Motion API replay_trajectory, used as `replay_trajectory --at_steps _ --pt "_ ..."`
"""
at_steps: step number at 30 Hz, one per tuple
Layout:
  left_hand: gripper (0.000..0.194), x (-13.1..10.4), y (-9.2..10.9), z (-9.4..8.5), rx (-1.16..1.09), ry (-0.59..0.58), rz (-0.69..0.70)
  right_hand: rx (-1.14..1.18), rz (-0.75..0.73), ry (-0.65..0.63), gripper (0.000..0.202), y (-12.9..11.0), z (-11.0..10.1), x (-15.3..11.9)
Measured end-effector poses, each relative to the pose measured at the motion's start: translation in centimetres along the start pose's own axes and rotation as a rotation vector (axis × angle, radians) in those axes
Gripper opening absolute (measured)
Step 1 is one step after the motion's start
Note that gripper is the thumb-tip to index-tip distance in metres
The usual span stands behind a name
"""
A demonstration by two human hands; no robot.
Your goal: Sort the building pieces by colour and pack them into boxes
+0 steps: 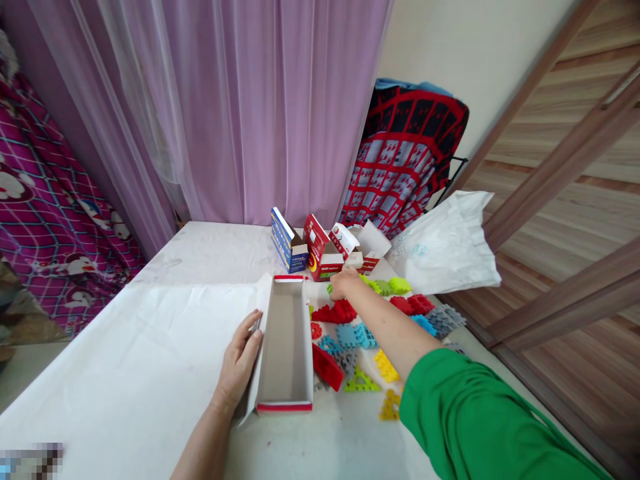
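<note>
A long, shallow box tray (284, 340) with red ends lies open in the middle of the table, its grey inside bare. My left hand (240, 363) rests along its left side on a white flap, fingers slightly apart. Beyond the tray, my right hand (345, 283) reaches to the green pieces (399, 285) near the small boxes; its fingers point down and what they touch is hidden. Red pieces (344, 311), light blue pieces (347, 335), a dark red piece (327, 368) and yellow pieces (386, 366) lie right of the tray, partly under my right forearm.
Behind stand a blue box (289, 245), a red box (323, 253) and an open white-and-red box (373, 243). A white plastic bag (443, 247) lies at the back right. Grey pieces (444, 320) sit near the right edge. White sheeting (165, 347) covers the left side.
</note>
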State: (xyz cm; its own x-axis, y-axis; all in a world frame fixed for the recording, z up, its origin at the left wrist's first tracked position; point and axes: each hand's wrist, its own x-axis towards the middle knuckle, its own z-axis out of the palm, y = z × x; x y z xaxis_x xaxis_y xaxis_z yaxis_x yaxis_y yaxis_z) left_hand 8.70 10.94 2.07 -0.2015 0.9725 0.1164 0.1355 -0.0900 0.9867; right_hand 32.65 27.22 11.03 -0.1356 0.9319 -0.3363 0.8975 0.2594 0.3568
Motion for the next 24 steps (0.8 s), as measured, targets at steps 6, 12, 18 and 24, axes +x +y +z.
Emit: replay_trajectory --at_steps 6,12,18,24 --pt "0.046 0.0 0.2 0.0 -0.008 -0.007 -0.021 -0.010 -0.004 0.031 0.034 -0.2 0.3 0.2" --pt "0.046 0.0 0.1 0.1 -0.008 -0.001 -0.019 0.028 -0.001 0.018 0.036 -0.5 0.4 0.6" --pt "0.047 -0.1 0.0 0.2 -0.009 0.002 -0.025 0.074 0.000 0.015 0.038 -0.6 0.9 0.8" --pt "0.048 -0.2 0.0 0.3 -0.032 0.004 -0.020 0.090 0.008 0.015 0.040 -0.8 1.1 1.1"
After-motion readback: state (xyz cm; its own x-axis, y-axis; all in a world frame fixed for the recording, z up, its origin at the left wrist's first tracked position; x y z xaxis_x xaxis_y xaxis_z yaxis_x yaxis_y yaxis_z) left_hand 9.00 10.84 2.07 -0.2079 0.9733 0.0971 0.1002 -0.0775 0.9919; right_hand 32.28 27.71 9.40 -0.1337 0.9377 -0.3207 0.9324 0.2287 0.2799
